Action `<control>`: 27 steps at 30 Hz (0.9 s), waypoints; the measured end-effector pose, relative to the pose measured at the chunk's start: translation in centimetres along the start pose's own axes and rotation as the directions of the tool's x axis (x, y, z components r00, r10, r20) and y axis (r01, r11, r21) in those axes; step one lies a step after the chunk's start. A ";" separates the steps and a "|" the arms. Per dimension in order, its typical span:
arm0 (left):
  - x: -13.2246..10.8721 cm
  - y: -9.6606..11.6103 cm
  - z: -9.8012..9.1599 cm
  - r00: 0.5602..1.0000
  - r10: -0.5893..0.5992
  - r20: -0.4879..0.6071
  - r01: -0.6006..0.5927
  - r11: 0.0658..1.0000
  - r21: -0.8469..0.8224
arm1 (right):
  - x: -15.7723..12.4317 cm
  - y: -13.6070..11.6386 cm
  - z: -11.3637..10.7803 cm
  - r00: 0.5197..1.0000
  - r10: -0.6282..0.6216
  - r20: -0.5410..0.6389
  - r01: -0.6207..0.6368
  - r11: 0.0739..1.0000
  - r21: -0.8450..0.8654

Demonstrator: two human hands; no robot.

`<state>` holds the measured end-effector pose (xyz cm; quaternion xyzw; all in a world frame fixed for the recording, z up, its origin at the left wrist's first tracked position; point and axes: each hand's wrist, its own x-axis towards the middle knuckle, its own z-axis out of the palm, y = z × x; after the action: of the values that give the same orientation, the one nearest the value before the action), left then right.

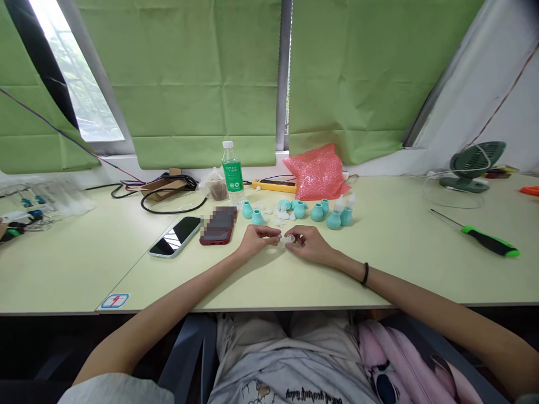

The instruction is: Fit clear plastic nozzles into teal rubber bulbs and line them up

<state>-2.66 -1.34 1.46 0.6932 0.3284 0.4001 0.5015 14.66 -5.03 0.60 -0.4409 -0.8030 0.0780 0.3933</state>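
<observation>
White bit (279,237) is pinched by fingers of L hand (256,240), translucent pc. (289,239) by R hand (312,244); at 2 o'clock from them, 2 teal bulbs (333,220) are topped w/ clear nozzles (351,201), contents unclear.

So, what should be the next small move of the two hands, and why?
Probably bring the small white piece in the left hand to the whitish translucent piece in the right hand: both are held at the fingertips, close together but apart.
</observation>
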 end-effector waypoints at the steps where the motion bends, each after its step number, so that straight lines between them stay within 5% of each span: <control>1: 0.0 0.0 0.0 1.000 -0.004 0.005 0.004 1.000 -0.012 | 0.0 0.0 0.0 1.000 0.010 -0.003 -0.010 1.000 0.021; 12: 0.0 0.0 -0.2 0.999 -0.024 0.023 0.025 0.998 -0.060 | 0.1 0.3 0.0 0.978 0.183 0.103 -0.209 0.884 0.419; 27: -0.2 0.2 -0.2 0.999 0.035 -0.005 -0.035 0.999 -0.010 | 0.0 -0.1 0.0 0.982 0.184 0.045 -0.188 0.912 0.366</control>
<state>-2.91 -1.43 1.64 0.6953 0.3153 0.4119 0.4974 14.63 -5.08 0.63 -0.4332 -0.7305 0.2664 0.4559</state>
